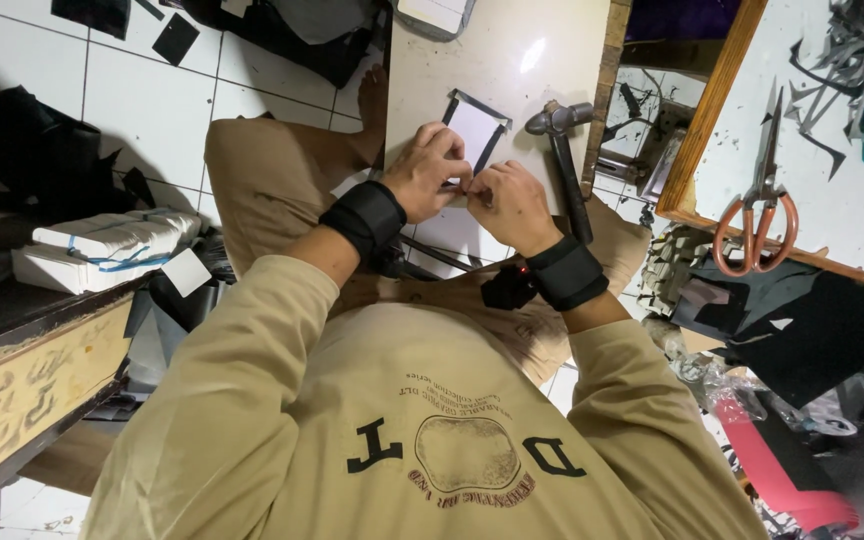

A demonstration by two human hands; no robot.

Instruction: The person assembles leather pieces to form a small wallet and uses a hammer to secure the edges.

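Note:
A white rectangular card with a dark folded border point(476, 128) lies on a pale stone slab point(542, 60) in front of me. My left hand point(430, 170) pinches the card's near edge with bent fingers. My right hand point(512, 205) presses the same edge right beside it, fingertips touching. Both wrists wear black bands. A hammer point(564, 150) with a dark handle lies on the slab just right of my right hand.
Orange-handled scissors point(757, 215) rest on a white table with a wooden rim at the right, among dark scraps. A bundle of white sheets point(102, 250) sits on a low bench at the left. Black material pieces lie on the tiled floor.

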